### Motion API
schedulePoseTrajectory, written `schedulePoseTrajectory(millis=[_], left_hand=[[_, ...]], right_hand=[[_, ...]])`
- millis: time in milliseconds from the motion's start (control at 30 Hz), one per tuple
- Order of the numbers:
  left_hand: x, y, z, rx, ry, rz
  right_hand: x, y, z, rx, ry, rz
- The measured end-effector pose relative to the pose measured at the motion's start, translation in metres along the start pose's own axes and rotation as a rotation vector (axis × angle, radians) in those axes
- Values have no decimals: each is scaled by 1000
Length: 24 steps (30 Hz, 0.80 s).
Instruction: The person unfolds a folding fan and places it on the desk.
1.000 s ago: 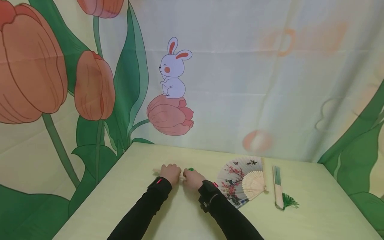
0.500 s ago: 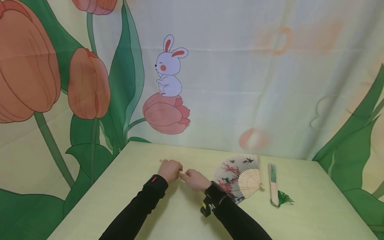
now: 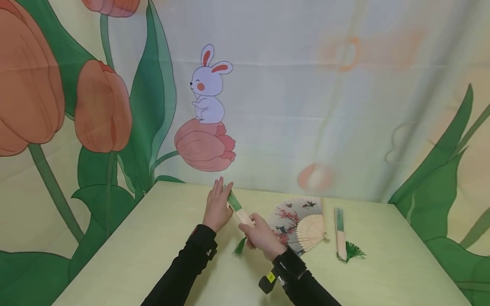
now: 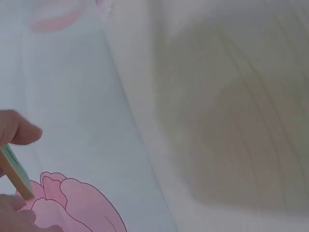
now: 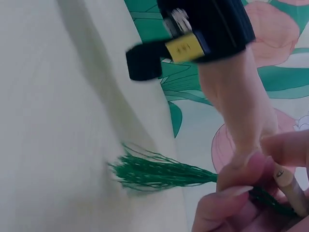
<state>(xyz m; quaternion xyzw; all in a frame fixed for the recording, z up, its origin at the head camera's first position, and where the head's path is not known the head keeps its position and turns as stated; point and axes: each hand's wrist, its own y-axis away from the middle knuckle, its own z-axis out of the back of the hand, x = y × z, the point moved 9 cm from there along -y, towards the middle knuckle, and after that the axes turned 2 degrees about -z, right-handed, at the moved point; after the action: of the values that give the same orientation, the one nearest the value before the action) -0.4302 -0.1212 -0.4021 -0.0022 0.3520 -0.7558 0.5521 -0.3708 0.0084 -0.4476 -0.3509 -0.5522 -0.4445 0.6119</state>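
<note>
Green cloth and pale wood make up the folded fan [image 3: 240, 209], which slants above the table [image 3: 160, 263] between the two hands, a green tassel [image 3: 240, 246] hanging by its lower end. The right hand [image 3: 266, 239] pinches that end between thumb and fingers. The left hand [image 3: 217, 209] is beside the upper end, fingers fairly straight. A spread fan [image 3: 283, 216] printed with blossoms lies partly behind the right hand; another folded fan [image 3: 340, 233] lies farther right.

Yellow label [image 5: 186, 47] on black wrist device [image 5: 212, 24]: illegible.
</note>
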Motion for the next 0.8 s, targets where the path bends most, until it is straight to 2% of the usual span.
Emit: schedulePoseTrajectory(millis=[100, 167, 233, 300, 400, 500, 600, 800], left_hand=[[2, -2, -1, -35, 201, 97], [1, -1, -7, -25, 413, 172], [-4, 0, -15, 11, 661, 248], [-15, 2, -23, 60, 860, 297], [-36, 4, -33, 134, 1053, 331], [-53, 5, -37, 164, 1126, 323], [-66, 7, -39, 164, 1171, 326], [-82, 13, -55, 178, 1229, 353]], right_hand=[[3, 7, 2, -43, -42, 26], [6, 10, 7, -82, -74, 40], [10, 12, 15, -129, -104, 61], [15, 13, 24, -173, -115, 80], [20, 13, 38, -211, -123, 93], [20, 13, 49, -238, -147, 84], [21, 15, 57, -264, -165, 83], [28, 26, 80, -356, -2, 148]])
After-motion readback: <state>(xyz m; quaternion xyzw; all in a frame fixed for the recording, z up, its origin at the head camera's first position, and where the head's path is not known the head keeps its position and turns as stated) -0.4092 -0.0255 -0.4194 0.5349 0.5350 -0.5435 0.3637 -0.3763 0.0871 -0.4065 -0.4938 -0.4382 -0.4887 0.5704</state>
